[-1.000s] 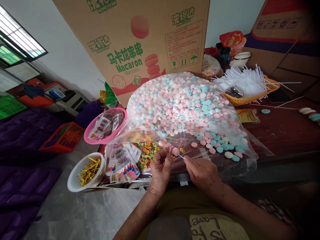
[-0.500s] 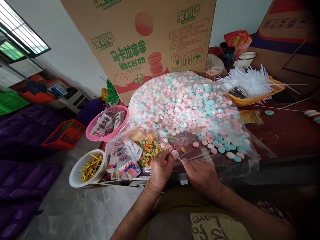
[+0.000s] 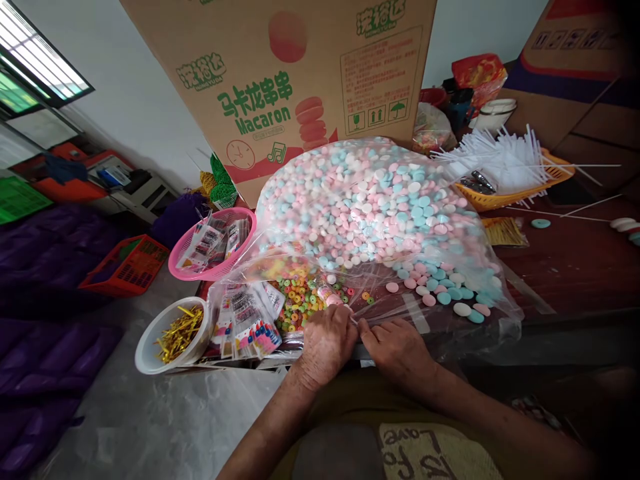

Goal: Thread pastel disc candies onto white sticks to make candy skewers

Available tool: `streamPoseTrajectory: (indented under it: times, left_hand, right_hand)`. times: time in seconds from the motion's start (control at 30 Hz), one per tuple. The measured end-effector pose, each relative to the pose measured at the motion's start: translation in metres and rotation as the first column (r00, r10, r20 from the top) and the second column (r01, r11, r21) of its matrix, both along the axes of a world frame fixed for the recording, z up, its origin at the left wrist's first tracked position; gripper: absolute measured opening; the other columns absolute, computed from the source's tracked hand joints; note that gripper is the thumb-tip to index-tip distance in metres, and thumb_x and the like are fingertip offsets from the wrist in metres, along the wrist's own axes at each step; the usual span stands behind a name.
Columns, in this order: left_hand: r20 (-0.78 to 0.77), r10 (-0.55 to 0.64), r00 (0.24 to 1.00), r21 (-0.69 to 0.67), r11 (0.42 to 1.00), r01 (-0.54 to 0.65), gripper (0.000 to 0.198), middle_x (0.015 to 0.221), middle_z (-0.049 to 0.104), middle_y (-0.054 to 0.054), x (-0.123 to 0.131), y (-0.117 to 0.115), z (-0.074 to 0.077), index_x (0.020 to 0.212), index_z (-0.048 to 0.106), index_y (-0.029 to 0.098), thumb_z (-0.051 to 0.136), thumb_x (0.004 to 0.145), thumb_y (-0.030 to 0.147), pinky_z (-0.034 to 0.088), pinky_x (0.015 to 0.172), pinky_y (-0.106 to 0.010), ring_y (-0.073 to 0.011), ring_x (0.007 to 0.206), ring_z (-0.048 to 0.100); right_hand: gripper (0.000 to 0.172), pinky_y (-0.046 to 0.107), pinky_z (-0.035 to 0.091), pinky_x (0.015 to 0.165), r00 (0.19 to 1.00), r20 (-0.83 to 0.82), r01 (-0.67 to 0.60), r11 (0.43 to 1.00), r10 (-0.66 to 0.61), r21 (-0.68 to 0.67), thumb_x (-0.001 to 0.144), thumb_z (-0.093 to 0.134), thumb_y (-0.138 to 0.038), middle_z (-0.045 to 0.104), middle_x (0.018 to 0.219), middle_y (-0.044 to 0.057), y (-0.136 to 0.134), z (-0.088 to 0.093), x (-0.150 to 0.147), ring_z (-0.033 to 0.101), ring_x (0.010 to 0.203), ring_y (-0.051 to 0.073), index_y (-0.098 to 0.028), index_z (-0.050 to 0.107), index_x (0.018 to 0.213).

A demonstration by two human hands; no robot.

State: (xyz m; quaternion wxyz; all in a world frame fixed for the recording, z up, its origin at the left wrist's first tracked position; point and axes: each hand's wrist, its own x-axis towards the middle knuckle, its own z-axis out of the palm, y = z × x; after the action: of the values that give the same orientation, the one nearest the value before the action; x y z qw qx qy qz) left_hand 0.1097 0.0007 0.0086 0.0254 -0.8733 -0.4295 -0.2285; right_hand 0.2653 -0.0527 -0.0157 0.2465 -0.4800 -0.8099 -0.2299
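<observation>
A wrapped candy skewer [image 3: 328, 294], with pink candies on a white stick, slants across the front of the table. My left hand [image 3: 327, 341] is closed around its lower end, fingers curled over the wrapper. Close beside it, the thumb and fingers of my right hand [image 3: 395, 347] pinch the stick, most of which the hands hide. Ring-shaped candies [image 3: 300, 300] in several colours lie just left of the skewer. Behind my hands, a large clear bag [image 3: 350, 200] spills round pink, white and blue candies [image 3: 453, 293] onto the table.
Printed wrappers [image 3: 250, 320] lie at the front left, near a white bowl [image 3: 141, 340] of gold ties. Further back is a pink basket [image 3: 175, 265] of packets. A yellow basket [image 3: 563, 175] holds white sticks at right. A tall carton [image 3: 310, 73] stands behind the bag.
My left hand has slid down the skewer toward my right hand and turned over its lower end, covering candies seen before. The gap between the hands has narrowed.
</observation>
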Motion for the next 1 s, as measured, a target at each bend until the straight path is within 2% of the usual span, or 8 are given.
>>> streamPoseTrajectory:
  times: [0.1,0.23,0.47,0.6,0.77,0.9,0.97,1.0]
  left_hand:
    - [0.239,0.168,0.956,-0.142,0.980,-0.137,0.015,0.073,0.067,-0.004,-0.008,0.006,0.004,0.082,0.062,0.017,0.047,0.084,0.020,0.043,0.058,-0.022,-0.0134,0.063,0.061]
    - [0.361,0.160,0.919,-0.348,0.937,-0.026,0.014,0.074,0.068,-0.002,-0.014,0.013,0.007,0.077,0.066,0.018,0.055,0.081,0.026,0.045,0.061,-0.020,-0.0103,0.062,0.060]
    - [0.252,0.120,0.960,-0.344,0.939,-0.027,0.015,0.073,0.069,-0.002,-0.010,0.014,0.002,0.076,0.067,0.020,0.053,0.080,0.023,0.046,0.064,-0.021,-0.0113,0.066,0.061]
    - [-0.017,0.077,0.997,-0.272,0.959,-0.079,0.017,0.077,0.068,-0.006,-0.010,0.013,0.006,0.077,0.066,0.019,0.053,0.082,0.030,0.045,0.063,-0.024,-0.0159,0.069,0.063]
    - [-0.307,0.077,0.949,-0.204,0.968,-0.145,0.018,0.076,0.066,-0.008,-0.008,0.012,0.014,0.087,0.063,0.017,0.054,0.082,0.031,0.042,0.056,-0.028,-0.0205,0.066,0.062]
    - [-0.249,0.103,0.963,-0.253,0.953,-0.168,0.012,0.075,0.065,-0.007,-0.012,0.016,0.010,0.080,0.060,0.017,0.054,0.081,0.027,0.043,0.059,-0.028,-0.0201,0.070,0.063]
    - [-0.152,0.128,0.980,-0.265,0.950,-0.166,0.012,0.076,0.065,-0.006,-0.015,0.017,0.004,0.077,0.058,0.017,0.055,0.081,0.028,0.044,0.061,-0.028,-0.0192,0.071,0.063]
    - [-0.090,0.138,0.986,-0.256,0.954,-0.157,0.012,0.076,0.065,-0.006,-0.016,0.016,0.001,0.077,0.057,0.017,0.055,0.081,0.028,0.045,0.062,-0.028,-0.0187,0.071,0.063]
  right_hand:
    - [0.025,0.032,0.028,0.055,0.999,-0.002,0.034,0.999,-0.034,0.019,0.079,0.046,-0.003,0.058,0.054,0.005,0.000,-0.002,0.000,0.049,0.050,0.014,-0.007,0.068,0.090]
    - [0.024,0.032,0.027,0.054,1.000,0.012,0.028,1.000,-0.028,-0.006,0.078,0.048,-0.003,0.056,0.052,0.003,-0.001,-0.002,0.000,0.050,0.049,0.015,-0.007,0.067,0.090]
    - [0.024,0.032,0.027,0.054,1.000,0.026,-0.008,0.999,0.009,-0.033,0.075,0.050,-0.002,0.055,0.053,0.003,-0.003,0.002,-0.004,0.049,0.050,0.014,-0.008,0.066,0.091]
    - [0.025,0.033,0.025,0.053,0.998,0.045,-0.039,0.999,0.039,-0.002,0.073,0.049,-0.001,0.054,0.052,0.003,-0.003,0.001,-0.008,0.048,0.049,0.014,-0.008,0.067,0.089]
    - [0.023,0.032,0.024,0.052,0.991,0.085,-0.110,0.993,0.107,0.040,0.075,0.047,-0.001,0.054,0.052,0.005,-0.001,-0.001,-0.013,0.046,0.048,0.014,-0.007,0.066,0.086]
    - [0.023,0.031,0.025,0.051,0.990,0.084,-0.120,0.992,0.117,0.028,0.076,0.047,-0.002,0.056,0.051,0.005,-0.001,0.001,-0.013,0.049,0.047,0.015,-0.007,0.066,0.087]
    - [0.021,0.030,0.025,0.050,0.997,-0.020,-0.075,0.989,0.073,-0.125,0.078,0.046,-0.005,0.058,0.052,0.005,-0.002,0.004,-0.013,0.050,0.047,0.015,-0.009,0.065,0.087]
    - [0.019,0.029,0.025,0.049,0.992,-0.127,-0.056,0.963,0.023,-0.264,0.081,0.045,-0.009,0.059,0.054,0.005,-0.003,0.006,-0.014,0.051,0.047,0.014,-0.011,0.064,0.085]
